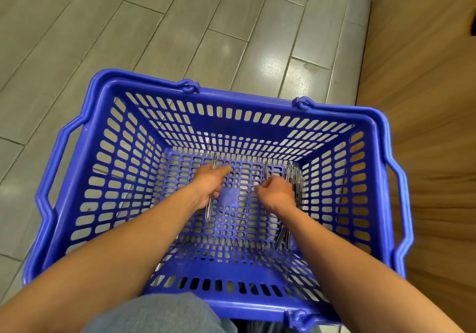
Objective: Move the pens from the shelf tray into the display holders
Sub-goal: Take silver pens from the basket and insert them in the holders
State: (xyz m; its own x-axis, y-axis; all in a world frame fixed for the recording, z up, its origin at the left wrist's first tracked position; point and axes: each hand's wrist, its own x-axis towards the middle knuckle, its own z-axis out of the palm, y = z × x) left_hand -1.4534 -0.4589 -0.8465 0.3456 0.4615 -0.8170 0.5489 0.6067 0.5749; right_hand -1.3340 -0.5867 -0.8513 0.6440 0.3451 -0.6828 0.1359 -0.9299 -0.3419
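Note:
Both my hands reach down into a blue plastic shopping basket [103, 95]. My left hand [210, 187] grips a small bunch of clear pens [209, 210] that stick out above and below the fist. My right hand [277, 193] has its fingers curled round a larger bundle of clear pens [293, 175] lying along the basket floor on the right side; more of that bundle shows below the wrist. No shelf tray or display holder is in view.
The basket stands on a grey tiled floor [154, 23], with its handles folded down at both sides. A wooden panel [425, 100] rises along the right. A knee in blue jeans [159, 314] is at the bottom edge.

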